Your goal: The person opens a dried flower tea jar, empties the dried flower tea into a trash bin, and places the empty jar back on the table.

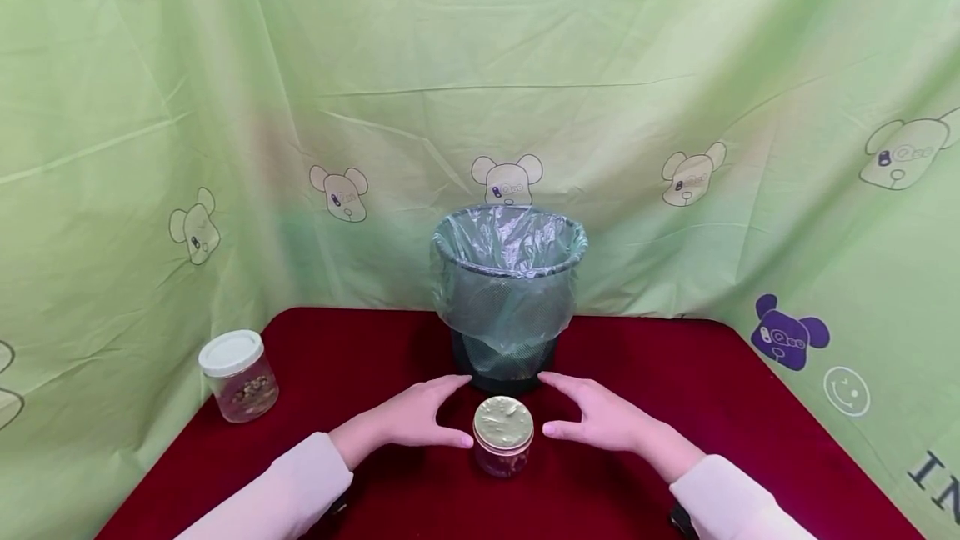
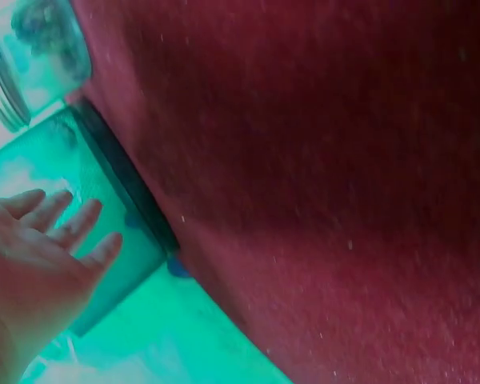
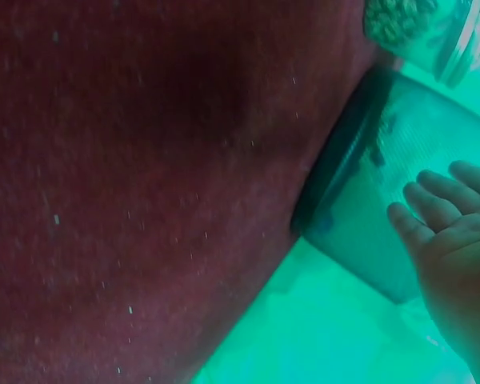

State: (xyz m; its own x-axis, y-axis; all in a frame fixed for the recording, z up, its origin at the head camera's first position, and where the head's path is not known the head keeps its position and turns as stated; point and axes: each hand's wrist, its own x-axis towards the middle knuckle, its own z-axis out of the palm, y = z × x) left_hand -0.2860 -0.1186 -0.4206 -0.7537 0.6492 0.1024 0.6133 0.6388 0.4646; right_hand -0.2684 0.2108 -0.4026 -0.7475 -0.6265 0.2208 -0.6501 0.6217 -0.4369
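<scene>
A small clear jar with a gold-coloured top (image 1: 503,423) stands upright on the red cloth, small pieces inside it. My left hand (image 1: 420,413) is held to the left of this jar, thumb and fingers spread apart, touching nothing that I can make out. On the other side my right hand (image 1: 600,413) mirrors it, thumb tip close to the jar with a small gap. Both wrist views show the jar too, with brownish pieces behind its wall; the left hand (image 2: 44,248) and right hand (image 3: 452,224) have extended fingers there.
Right behind the jar stands a dark mesh waste bin (image 1: 510,332) lined with a clear plastic bag. A second jar (image 1: 242,382) with a white lid and some contents sits at the table's left edge. Green printed cloth (image 1: 600,107) hangs around the red-covered table (image 1: 637,490).
</scene>
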